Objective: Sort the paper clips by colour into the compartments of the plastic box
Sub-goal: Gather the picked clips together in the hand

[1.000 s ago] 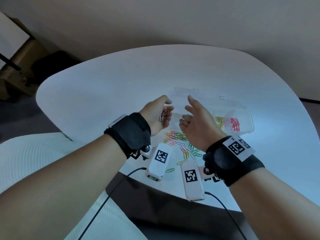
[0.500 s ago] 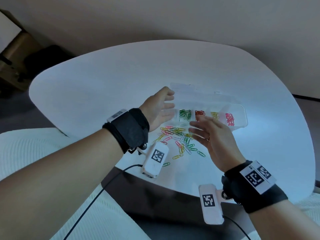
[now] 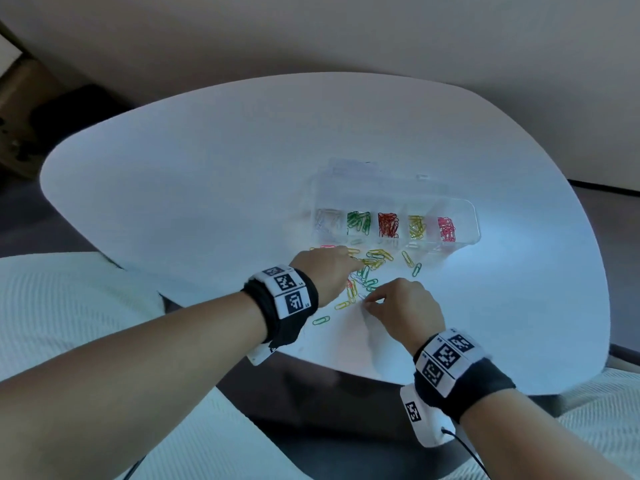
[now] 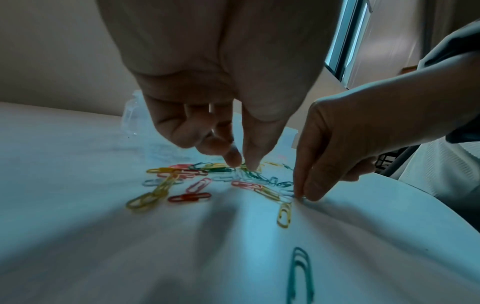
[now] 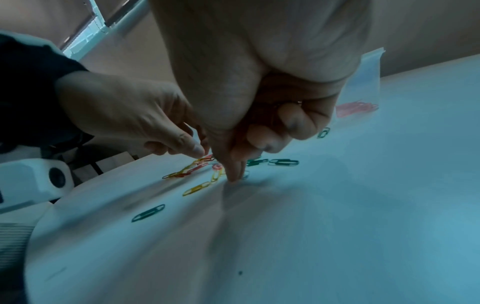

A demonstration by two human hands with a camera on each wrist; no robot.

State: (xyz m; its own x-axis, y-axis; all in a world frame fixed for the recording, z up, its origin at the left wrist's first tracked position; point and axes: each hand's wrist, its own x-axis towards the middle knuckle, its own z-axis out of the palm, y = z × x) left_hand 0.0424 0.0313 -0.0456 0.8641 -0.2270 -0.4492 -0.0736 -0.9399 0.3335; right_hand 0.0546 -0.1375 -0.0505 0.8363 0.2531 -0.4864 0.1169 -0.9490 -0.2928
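Note:
A clear plastic box stands on the white table, with pale, green, red, yellow and pink clips in separate compartments. Loose mixed paper clips lie in front of it. My left hand reaches into the pile; in the left wrist view its thumb and forefinger close on a clip there, and I cannot tell its colour. My right hand pinches a pale clip at the pile's near edge with thumb and forefinger, its other fingers curled. The hands are a few centimetres apart.
A single green clip lies nearest the table's front edge, with a yellow one beyond it. Pale ribbed cushions flank the table on both sides. A dark floor gap runs below the front edge.
My left hand held pale clips near the box, then both hands opened over it. Both have since dropped to the loose pile and closed on clips.

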